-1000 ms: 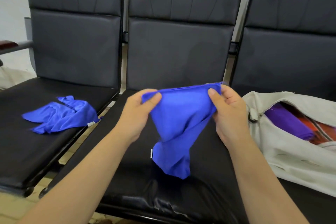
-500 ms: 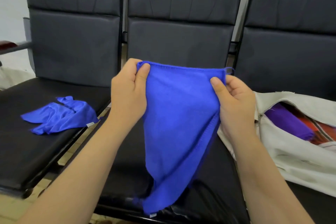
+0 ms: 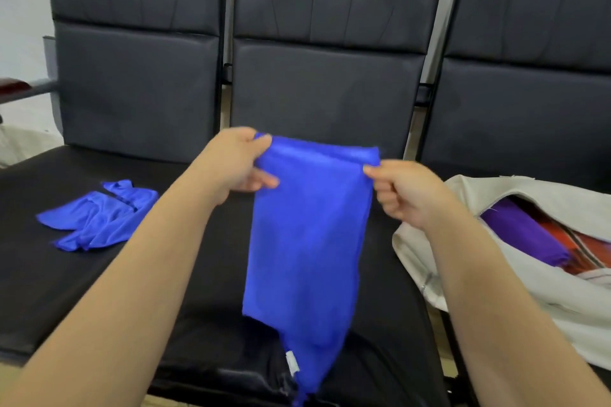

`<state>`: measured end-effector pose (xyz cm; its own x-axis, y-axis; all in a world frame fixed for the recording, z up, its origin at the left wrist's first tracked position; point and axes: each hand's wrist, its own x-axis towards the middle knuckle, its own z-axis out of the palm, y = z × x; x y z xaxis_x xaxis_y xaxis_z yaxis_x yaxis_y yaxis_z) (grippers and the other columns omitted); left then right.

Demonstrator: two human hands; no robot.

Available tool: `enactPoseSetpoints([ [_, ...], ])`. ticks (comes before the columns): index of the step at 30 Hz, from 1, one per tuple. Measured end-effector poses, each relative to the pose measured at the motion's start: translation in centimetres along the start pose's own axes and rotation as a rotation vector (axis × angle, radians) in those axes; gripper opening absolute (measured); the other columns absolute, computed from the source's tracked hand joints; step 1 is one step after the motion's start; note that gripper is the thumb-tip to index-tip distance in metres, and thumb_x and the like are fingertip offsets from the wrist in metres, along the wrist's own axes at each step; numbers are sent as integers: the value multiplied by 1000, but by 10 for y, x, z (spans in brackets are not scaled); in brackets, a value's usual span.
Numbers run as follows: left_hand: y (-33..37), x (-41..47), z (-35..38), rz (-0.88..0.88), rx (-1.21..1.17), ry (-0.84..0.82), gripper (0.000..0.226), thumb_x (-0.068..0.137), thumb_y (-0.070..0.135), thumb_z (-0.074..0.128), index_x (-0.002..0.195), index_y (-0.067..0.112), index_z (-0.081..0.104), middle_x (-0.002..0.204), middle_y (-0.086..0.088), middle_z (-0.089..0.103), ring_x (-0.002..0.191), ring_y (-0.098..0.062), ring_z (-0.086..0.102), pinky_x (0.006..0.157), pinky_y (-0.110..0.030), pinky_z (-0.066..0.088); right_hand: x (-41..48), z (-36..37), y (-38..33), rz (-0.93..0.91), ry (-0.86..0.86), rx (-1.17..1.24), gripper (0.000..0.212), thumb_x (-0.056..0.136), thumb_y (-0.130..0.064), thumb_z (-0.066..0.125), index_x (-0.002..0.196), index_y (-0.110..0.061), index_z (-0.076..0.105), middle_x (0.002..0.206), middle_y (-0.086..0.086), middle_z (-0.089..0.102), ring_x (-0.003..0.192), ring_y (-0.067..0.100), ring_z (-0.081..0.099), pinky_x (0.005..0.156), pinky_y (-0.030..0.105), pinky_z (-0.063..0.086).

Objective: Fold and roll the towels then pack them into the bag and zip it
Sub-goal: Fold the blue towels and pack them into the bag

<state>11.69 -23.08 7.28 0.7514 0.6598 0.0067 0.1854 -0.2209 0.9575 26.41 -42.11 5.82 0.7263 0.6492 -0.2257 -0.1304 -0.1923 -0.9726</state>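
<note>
A blue towel hangs in the air over the middle seat, held by its top edge. My left hand pinches its top left corner and my right hand pinches its top right corner. The towel drops straight down in a long strip, its white label near the lower end. A second blue towel lies crumpled on the left seat. An off-white bag lies unzipped on the right seat, with a purple towel and a red striped towel inside it.
Three black padded chairs stand in a row; the middle seat lies under the hanging towel. Narrow gaps between the seats show the floor. A dark armrest juts out at far left.
Both hands lifted the towel off the seat and spread its top edge wide, then pushed it forward. The towel has straightened into a long hanging strip.
</note>
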Motion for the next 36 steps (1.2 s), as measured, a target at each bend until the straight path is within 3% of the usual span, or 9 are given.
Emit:
enactPoseSetpoints([
  [3,27,15,6,268,-229,93,16,101,22,45,95,12,57,103,-7,68,84,-14,71,71,-29,58,14,11,-32,-329,121,153,16,99,-11,49,94,-20,62,81,-2,73,73,11,71,62,23,55],
  [5,40,20,4,428,-309,120,19,101,18,44,93,17,61,100,-1,69,95,-13,69,82,-30,56,14,12,-47,-527,127,137,19,100,-9,47,100,-19,64,104,4,72,96,14,70,82,28,57],
  [9,37,21,-3,529,-348,69,18,100,17,48,99,18,65,105,-4,69,103,-18,66,83,-32,57,4,6,-46,-658,153,2,18,94,-7,56,92,-22,65,101,3,71,100,14,69,90,32,55],
  [12,5,17,1,447,-232,2,16,96,10,53,105,13,65,101,-8,68,96,-17,65,78,-31,57,0,-3,-12,-610,215,-277,20,85,-6,69,79,-24,63,78,-1,68,79,14,66,81,39,54],
  [15,-63,6,8,381,117,-91,17,87,6,66,99,18,68,99,-3,66,84,-11,62,77,-30,53,-7,-7,49,-392,137,-647,19,82,-12,73,74,-23,59,73,-1,61,69,14,58,71,35,48],
  [20,-167,-28,23,92,922,-724,5,80,15,69,84,16,72,80,11,62,80,-9,60,80,-25,47,-34,6,141,-22,-255,-1310,10,80,-22,74,87,-17,68,107,4,55,93,20,58,84,31,49],
  [25,-163,-55,36,191,992,-664,20,73,15,64,90,20,53,100,2,53,84,-18,56,78,-34,48,-49,17,145,11,-393,-1257,12,77,-20,76,80,-24,65,91,-6,59,88,15,57,84,31,50],
  [31,-156,-79,38,255,1103,-909,64,62,45,83,107,23,43,110,6,36,98,-18,43,85,-40,46,-53,13,140,46,-432,-1284,19,75,-18,78,81,-24,61,92,-7,57,93,17,59,79,28,50],
  [36,-158,-80,45,369,1135,-760,19,84,32,63,88,18,52,97,1,49,87,-21,50,77,-37,44,-51,6,137,75,-451,-1227,16,76,-18,78,83,-23,64,107,-1,66,98,17,62,88,31,52],
])
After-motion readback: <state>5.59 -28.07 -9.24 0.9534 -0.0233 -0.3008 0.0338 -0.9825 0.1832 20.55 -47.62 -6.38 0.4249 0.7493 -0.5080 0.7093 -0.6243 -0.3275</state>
